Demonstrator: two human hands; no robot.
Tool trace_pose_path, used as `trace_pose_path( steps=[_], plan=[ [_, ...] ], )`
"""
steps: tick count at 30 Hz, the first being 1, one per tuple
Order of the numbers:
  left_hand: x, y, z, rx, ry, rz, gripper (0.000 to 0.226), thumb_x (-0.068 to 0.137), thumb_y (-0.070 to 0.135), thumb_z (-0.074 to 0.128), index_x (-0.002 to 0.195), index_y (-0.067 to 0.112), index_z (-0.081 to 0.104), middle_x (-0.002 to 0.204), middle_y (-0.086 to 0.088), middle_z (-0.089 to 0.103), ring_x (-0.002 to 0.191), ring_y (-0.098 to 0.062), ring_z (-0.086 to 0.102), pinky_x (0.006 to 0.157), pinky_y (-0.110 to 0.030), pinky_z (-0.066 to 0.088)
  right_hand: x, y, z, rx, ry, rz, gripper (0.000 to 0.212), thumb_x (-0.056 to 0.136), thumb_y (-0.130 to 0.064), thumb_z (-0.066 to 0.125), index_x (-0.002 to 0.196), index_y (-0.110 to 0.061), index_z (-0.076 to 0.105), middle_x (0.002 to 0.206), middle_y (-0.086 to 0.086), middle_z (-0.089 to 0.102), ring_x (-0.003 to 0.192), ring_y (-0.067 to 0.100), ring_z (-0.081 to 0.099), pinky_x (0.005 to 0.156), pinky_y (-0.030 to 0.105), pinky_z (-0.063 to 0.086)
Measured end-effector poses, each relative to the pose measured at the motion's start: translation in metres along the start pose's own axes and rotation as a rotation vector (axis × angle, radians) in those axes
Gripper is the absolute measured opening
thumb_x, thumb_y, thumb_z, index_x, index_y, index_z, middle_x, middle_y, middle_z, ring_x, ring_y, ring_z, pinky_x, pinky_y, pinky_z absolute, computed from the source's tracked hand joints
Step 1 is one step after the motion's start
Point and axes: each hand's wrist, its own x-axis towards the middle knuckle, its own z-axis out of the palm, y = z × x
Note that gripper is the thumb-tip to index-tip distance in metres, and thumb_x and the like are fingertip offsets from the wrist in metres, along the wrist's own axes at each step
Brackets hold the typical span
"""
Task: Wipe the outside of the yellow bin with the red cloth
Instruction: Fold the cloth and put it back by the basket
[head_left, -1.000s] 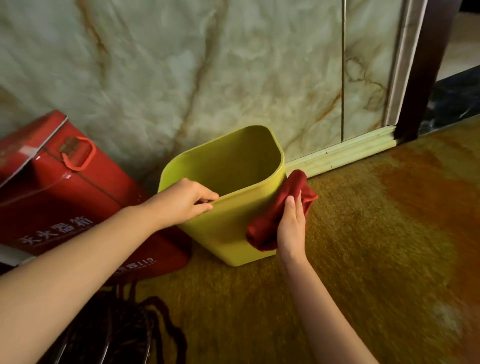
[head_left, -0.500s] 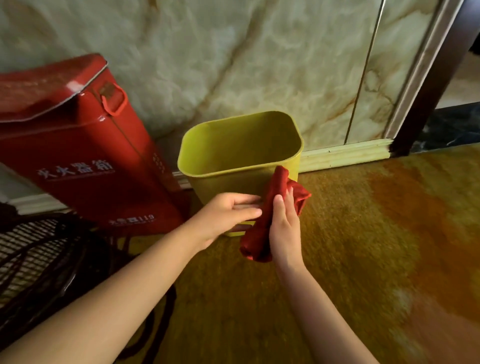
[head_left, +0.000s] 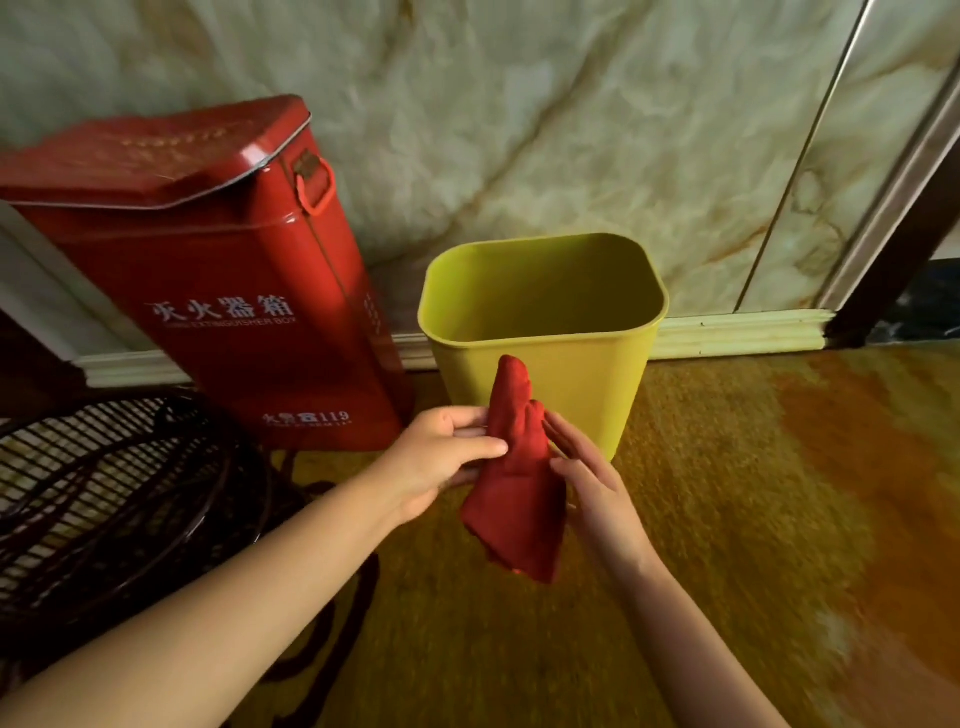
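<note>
the left hand (head_left: 447, 457) pinches the red cloth (head_left: 511, 478) between thumb and fingers, near the cloth's middle. the right hand (head_left: 592, 483) lies flat and open against the other side of the cloth, fingers straight. so the cloth is squeezed between the two hands, in front of the yellow bin (head_left: 540, 332). the cloth stands up like a little pointy hat, and its tip covers a bit of the bin's front wall. you cannot tell if the tip touches the bin. the left fingers behind the cloth are hidden.

the bin stands upright on the yellow-orange floor (head_left: 753, 493), close to the marble wall (head_left: 519, 130), and looks empty inside. its lower front is hidden by the hands.

just left of the bin stands a red metal box (head_left: 234, 291) with white writing and a loop handle. at the far left is a dark wire fan guard (head_left: 104, 493), cut off by the edge. the floor on the right looks blurry.
</note>
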Motion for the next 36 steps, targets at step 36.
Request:
trace_pose_path(
  steps=[36],
  plan=[
    [-0.13, -0.053, -0.309, -0.224, 0.571, -0.06, 0.025, 0.075, -0.001, 0.063, 0.075, 0.023, 0.069, 0.066, 0.012, 0.074, 0.067, -0.004, 0.069, 0.052, -0.016, 0.051, 0.097, 0.004, 0.276, -0.46, -0.191, 0.045, 0.049, 0.068, 0.003, 0.071, 0.112, -0.019, 0.065, 0.113, 0.007, 0.067, 0.101, 0.023, 0.063, 0.095, 0.042, 0.051]
  ],
)
